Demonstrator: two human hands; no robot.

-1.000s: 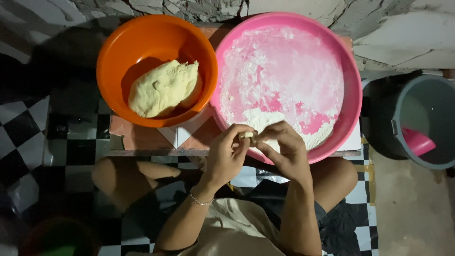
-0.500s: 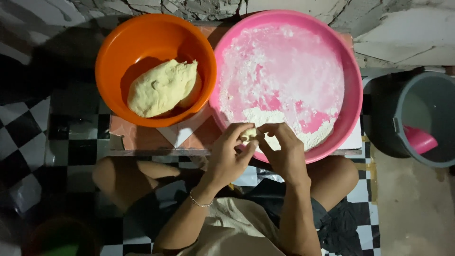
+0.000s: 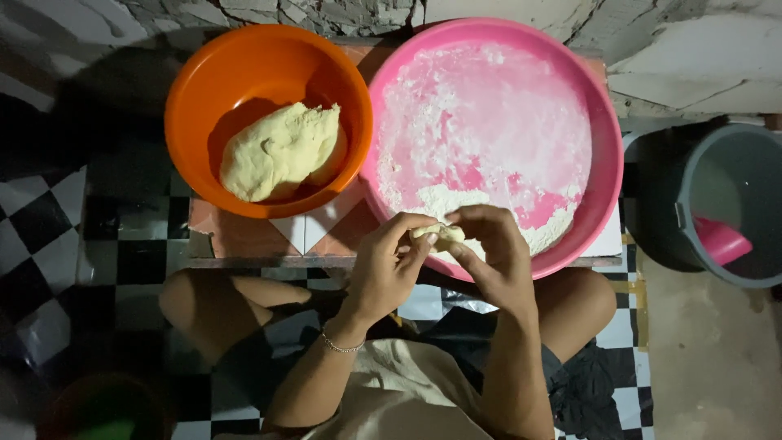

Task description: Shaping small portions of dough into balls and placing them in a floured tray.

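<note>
Pale dough, a small piece, sat pinched between both hands just over the near rim of the pink basin. Compared with a second earlier, the hands had barely shifted: they hovered at the same spot, though the fingers had turned a little around the piece, which suggested the shaping was ongoing rather than finished. The left hand was curled, thumb and fingertips closed on the piece from the left. The right hand was likewise closed on it from the right, fingers arched over the top. Flour lay spread across the basin's floor, thickest near the hands. The large dough mass rested untouched in the orange bowl on the tiled tabletop, well apart from the hands. A grey bucket stood off to the right.
</note>
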